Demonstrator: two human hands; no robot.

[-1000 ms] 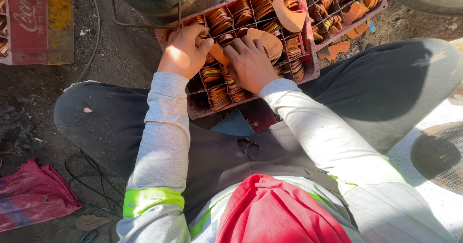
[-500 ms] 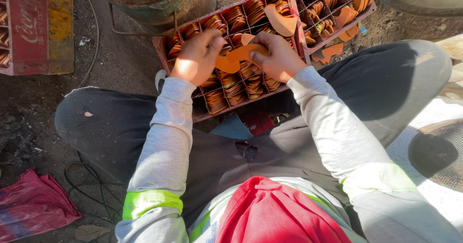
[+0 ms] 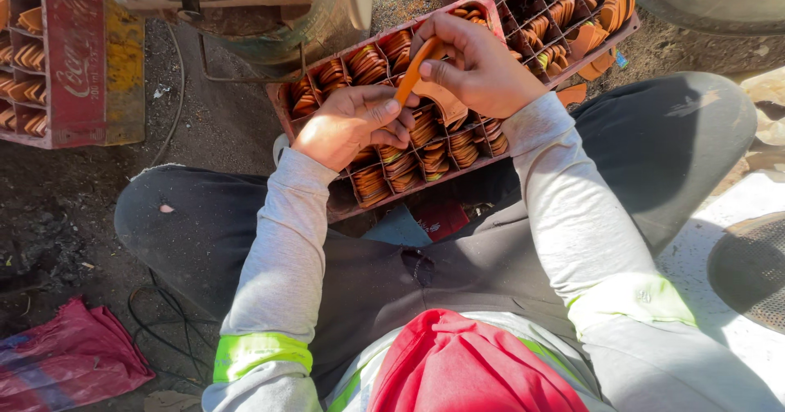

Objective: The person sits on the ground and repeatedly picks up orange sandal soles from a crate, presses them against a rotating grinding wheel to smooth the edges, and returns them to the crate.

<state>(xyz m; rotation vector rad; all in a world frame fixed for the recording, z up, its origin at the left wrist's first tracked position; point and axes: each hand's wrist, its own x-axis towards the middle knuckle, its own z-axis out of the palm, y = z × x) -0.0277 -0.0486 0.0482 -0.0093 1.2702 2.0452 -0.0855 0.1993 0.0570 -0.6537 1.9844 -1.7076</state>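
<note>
In the head view, a thin orange curved clay piece [image 3: 411, 75] is held between both hands above a red plastic crate with square compartments [image 3: 282, 105], which rests on the seated person's dark-trousered lap. The piece is pinched at its upper part by the thumb and fingers of the right hand [image 3: 474, 69], the fingers being curled together around it. Its lower end is met by the left hand [image 3: 352, 122], whose thumb and fingertips are pressed against it while the remaining fingers are bent over the crate's compartments. Stacks of similar orange clay pieces [image 3: 433, 154] are seen standing on edge in the compartments below the hands. A second red compartment crate [image 3: 572, 20], partly filled, is placed just beyond at the upper right. Another red crate [image 3: 78, 60] is seen at the upper left on the dirt ground, and a crumpled red cloth [image 3: 69, 363] lies at the lower left.
</note>
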